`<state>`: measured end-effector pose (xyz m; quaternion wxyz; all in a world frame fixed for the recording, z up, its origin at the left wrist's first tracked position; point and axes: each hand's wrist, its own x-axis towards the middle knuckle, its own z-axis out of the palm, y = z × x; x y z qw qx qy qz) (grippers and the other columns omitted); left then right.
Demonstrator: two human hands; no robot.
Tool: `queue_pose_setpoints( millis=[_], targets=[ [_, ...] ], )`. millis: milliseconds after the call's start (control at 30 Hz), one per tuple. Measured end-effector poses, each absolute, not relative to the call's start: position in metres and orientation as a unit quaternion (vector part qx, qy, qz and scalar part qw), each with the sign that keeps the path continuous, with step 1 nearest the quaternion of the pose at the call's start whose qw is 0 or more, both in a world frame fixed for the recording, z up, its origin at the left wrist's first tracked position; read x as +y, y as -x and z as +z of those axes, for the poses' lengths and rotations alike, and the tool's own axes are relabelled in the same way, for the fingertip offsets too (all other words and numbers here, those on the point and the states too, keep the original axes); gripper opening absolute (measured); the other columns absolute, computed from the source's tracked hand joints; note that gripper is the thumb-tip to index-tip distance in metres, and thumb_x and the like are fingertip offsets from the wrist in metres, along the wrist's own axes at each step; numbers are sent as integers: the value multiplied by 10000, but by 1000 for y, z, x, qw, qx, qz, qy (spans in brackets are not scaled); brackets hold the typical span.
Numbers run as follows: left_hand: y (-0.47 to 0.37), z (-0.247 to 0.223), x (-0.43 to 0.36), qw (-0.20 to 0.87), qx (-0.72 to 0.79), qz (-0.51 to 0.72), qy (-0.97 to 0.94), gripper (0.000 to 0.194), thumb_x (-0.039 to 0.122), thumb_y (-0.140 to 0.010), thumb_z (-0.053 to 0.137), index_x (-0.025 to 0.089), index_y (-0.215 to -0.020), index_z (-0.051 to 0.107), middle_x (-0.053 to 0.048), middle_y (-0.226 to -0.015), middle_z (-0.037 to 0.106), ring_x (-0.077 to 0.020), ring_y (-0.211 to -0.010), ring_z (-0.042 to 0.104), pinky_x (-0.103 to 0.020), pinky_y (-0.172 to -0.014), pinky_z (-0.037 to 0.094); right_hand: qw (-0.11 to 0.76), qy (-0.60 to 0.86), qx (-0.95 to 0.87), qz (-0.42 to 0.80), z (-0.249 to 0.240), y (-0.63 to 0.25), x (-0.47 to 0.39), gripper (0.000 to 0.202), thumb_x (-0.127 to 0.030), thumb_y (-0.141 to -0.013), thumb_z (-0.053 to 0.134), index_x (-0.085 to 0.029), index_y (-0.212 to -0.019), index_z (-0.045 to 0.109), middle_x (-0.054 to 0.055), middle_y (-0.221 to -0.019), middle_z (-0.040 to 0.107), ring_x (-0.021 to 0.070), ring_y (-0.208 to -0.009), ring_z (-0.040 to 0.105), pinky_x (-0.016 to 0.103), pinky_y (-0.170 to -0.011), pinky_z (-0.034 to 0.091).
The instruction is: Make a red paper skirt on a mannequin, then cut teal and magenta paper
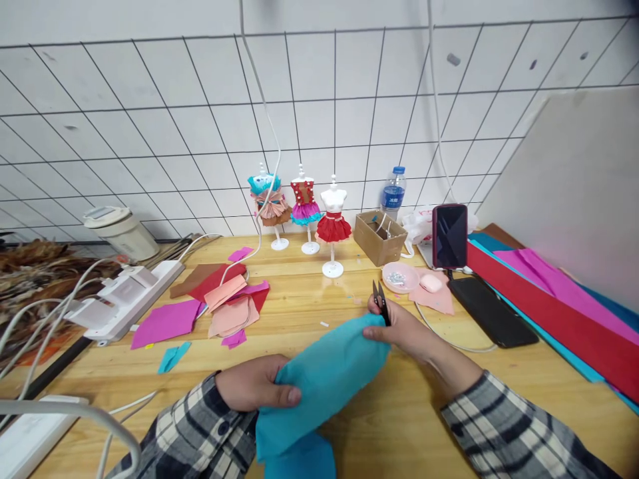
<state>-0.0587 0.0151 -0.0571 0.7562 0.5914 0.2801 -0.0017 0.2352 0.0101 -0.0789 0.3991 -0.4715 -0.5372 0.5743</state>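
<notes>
Head view: turquoise sheet (329, 376) held up.
Fingers of the left hand (257, 384) clamp its near end, those of the right hand (407, 329) its far end, black scissors (381, 304) jutting past them; beyond stands a red-skirted dress form (333, 228).

L hand (257, 384) gripping, thumb (288, 396) on top; R hand (402, 326) gripping too, closer to tabletop (289, 286) back edge, hands apart.

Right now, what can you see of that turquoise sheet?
The turquoise sheet looks like thin, faintly wrinkled fabric or crepe paper. It slants over the wooden table, with a bluer flap, perhaps a fold, below its near end. The left hand grips near that end; the right hand, also holding black scissors, pinches the far end.
</notes>
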Motion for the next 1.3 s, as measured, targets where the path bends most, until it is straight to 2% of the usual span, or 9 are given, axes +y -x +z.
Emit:
queue_pose_setpoints(
  millis=[67, 200, 267, 367, 467, 567, 733, 900, 1300],
  targets=[
    [55, -65, 14, 742, 330, 56, -580, 395, 522, -720, 748, 147, -841, 769, -38, -766, 754, -153, -641, 645, -221, -623, 508, 439, 513, -543, 499, -81, -235, 20, 491, -537, -662, 762, -230, -788, 400, -36, -754, 504, 139, -692, 481, 243, -603, 392],
    [54, -80, 14, 757, 394, 191, -486, 358, 414, -692, 806, 122, -895, 764, -83, -840, 767, -193, -744, 686, -270, -714, 535, 515, 586, -497, 379, -83, -243, 17, 506, -710, -837, 438, -217, -738, 487, 51, -805, 621, 189, -761, 577, 296, -676, 453],
    [54, -82, 15, 766, 409, 244, -432, 335, 372, -683, 822, 119, -895, 760, -92, -834, 770, -198, -746, 695, -279, -712, 543, 471, 586, -520, 405, -84, -242, 5, 530, -715, -855, 407, -210, -762, 540, 23, -661, 607, 163, -605, 549, 278, -584, 429],
    [52, -82, 15, 769, 423, 288, -383, 313, 320, -663, 844, 128, -895, 758, -78, -851, 773, -173, -720, 690, -270, -711, 545, 299, 546, -557, 550, -84, -226, -18, 582, -738, -850, 391, -198, -726, 571, -56, -450, 413, 100, -401, 351, 234, -428, 276],
    [46, -83, 13, 764, 438, 300, -366, 325, 299, -646, 857, 139, -909, 753, -52, -841, 772, -149, -676, 674, -258, -691, 537, 212, 524, -523, 638, -85, -202, -32, 689, -822, -812, 292, -196, -671, 543, -68, -478, 321, 74, -389, 261, 213, -370, 210],
    [41, -84, 10, 762, 442, 299, -366, 362, 313, -655, 850, 142, -956, 742, -59, -916, 774, -172, -743, 685, -275, -718, 535, 190, 519, -496, 670, -87, -189, -37, 698, -878, -734, 342, -217, -815, 551, -67, -563, 349, 81, -406, 292, 198, -313, 268],
    [40, -86, 9, 755, 445, 294, -381, 389, 327, -670, 839, 124, -983, 727, -79, -958, 769, -197, -790, 686, -306, -767, 529, 190, 512, -558, 625, -89, -189, -40, 656, -819, -824, 242, -232, -862, 533, -43, -599, 390, 114, -462, 378, 207, -339, 343],
    [40, -88, 10, 752, 440, 288, -398, 360, 337, -697, 819, 130, -975, 723, -65, -929, 770, -177, -730, 673, -290, -720, 523, 226, 493, -656, 525, -87, -187, -41, 568, -683, -936, 169, -226, -819, 485, -25, -601, 444, 141, -569, 446, 253, -522, 366],
    [38, -86, 8, 736, 446, 280, -426, 287, 345, -673, 835, 154, -853, 719, 9, -749, 722, -114, -631, 601, -218, -615, 485, 220, 496, -675, 500, -85, -184, -38, 480, -573, -982, 214, -216, -802, 480, -19, -667, 460, 153, -629, 450, 285, -628, 357]
  ],
)
